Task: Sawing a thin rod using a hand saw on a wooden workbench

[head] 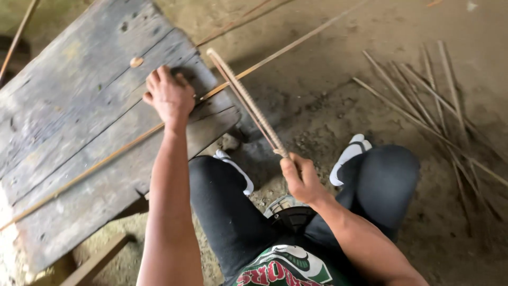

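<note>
My left hand (169,95) presses down on a long thin cane stick (106,159) that lies across a worn grey wooden bench (69,106) and runs out past its edge to the upper right. My right hand (300,177) grips the near end of a bow-shaped hand saw (248,103), a ribbed bar with a thin blade alongside. The saw angles up and left, its far end near the stick just beyond my left hand, by the bench edge.
I sit low with black-clad knees (386,175) and white-striped sandals (349,153) over a dirt floor. A loose heap of cut cane sticks (434,100) lies at right. Another thin stick (18,34) leans at the far upper left.
</note>
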